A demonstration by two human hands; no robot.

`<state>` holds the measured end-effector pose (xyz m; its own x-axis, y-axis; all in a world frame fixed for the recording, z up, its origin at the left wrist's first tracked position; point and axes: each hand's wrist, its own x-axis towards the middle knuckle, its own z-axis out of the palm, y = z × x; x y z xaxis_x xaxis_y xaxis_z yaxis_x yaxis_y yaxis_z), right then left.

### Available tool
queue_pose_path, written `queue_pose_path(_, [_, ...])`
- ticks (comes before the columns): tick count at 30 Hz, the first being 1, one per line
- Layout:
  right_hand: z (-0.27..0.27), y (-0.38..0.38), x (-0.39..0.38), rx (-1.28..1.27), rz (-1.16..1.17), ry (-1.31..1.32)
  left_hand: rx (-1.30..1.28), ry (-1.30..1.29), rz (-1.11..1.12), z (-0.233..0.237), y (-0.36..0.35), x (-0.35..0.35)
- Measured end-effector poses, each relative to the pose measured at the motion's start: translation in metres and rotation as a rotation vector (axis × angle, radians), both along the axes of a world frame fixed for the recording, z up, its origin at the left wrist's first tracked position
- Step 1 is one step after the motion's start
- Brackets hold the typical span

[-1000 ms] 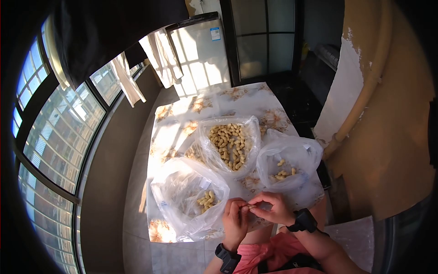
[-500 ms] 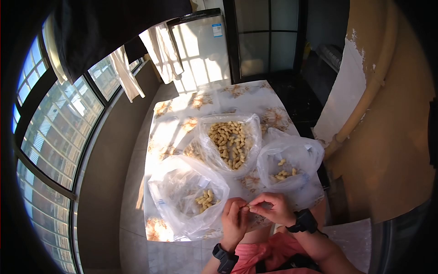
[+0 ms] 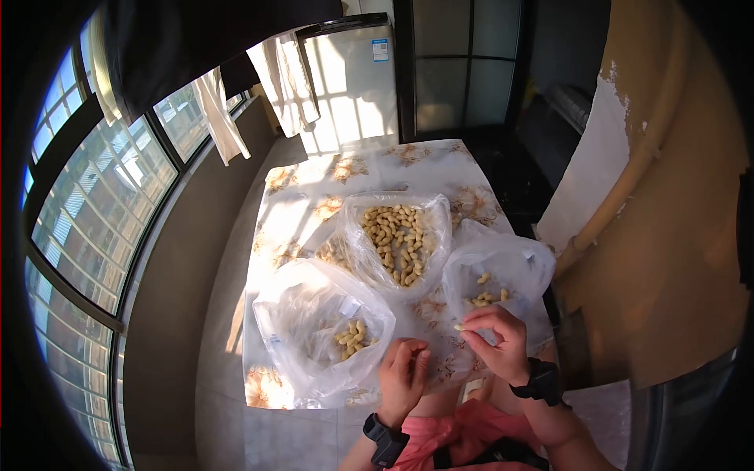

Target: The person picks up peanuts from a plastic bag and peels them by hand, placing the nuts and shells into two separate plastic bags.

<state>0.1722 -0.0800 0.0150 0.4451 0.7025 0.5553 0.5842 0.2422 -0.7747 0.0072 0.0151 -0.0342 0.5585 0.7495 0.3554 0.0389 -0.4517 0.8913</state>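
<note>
My right hand (image 3: pixel 496 342) is raised over the table's near edge and pinches a small pale peanut piece (image 3: pixel 459 326) between its fingertips, close to the right plastic bag (image 3: pixel 496 275). That bag holds a few peanuts. My left hand (image 3: pixel 404 380) stays lower, curled beside the left plastic bag (image 3: pixel 314 330), which holds a small heap of peanuts (image 3: pixel 351 337). Whether the left fingers hold anything is hidden. A middle bag (image 3: pixel 397 239) lies open, filled with many unshelled peanuts. Both wrists wear black watches.
The bags lie on a table with a floral cloth (image 3: pixel 314 177), half in sunlight. Curved windows (image 3: pixel 86 212) run along the left. Clothes (image 3: pixel 287 74) hang above, a white fridge (image 3: pixel 353 86) stands behind, and a peeling wall with a pipe (image 3: pixel 628 180) is at the right.
My hands were joined on one peanut; now they have parted. The right hand has lifted up and right toward the right bag with a piece, and the left hand stayed low.
</note>
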Motion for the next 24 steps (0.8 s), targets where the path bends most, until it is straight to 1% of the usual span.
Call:
queue_pose_path(2, [0.0, -0.002, 0.019, 0.065, -0.118, -0.044, 0.032, 0.012, -0.016, 0.003, 0.0, 0.0])
queue_pose_path(4, [0.001, -0.005, 0.033, 0.051, -0.194, 0.047, 0.052, -0.007, -0.012, 0.0, 0.001, 0.0])
queue_pose_path(8, [0.0, -0.009, 0.049, -0.052, -0.269, -0.065, 0.06, -0.049, -0.026, -0.003, 0.002, 0.002])
queue_pose_path(9, [0.004, -0.008, 0.048, -0.059, -0.3, -0.145, 0.059, -0.051, -0.026, -0.003, 0.002, 0.002])
queue_pose_path(14, [-0.006, -0.011, 0.044, -0.129, -0.271, -0.229, 0.03, -0.009, -0.029, 0.001, 0.001, 0.0])
queue_pose_path(16, [-0.011, -0.011, 0.043, -0.213, -0.253, -0.467, 0.029, -0.011, -0.027, 0.001, 0.0, 0.001])
queue_pose_path(17, [-0.019, -0.013, 0.045, -0.258, -0.222, -0.465, 0.028, -0.014, -0.025, 0.001, 0.0, 0.001])
queue_pose_path(20, [-0.012, -0.015, 0.035, -0.303, -0.215, -0.536, 0.045, -0.018, -0.025, -0.001, 0.001, 0.001])
queue_pose_path(24, [-0.024, -0.017, 0.035, -0.366, -0.24, -0.536, 0.061, -0.026, -0.029, -0.001, 0.001, 0.003])
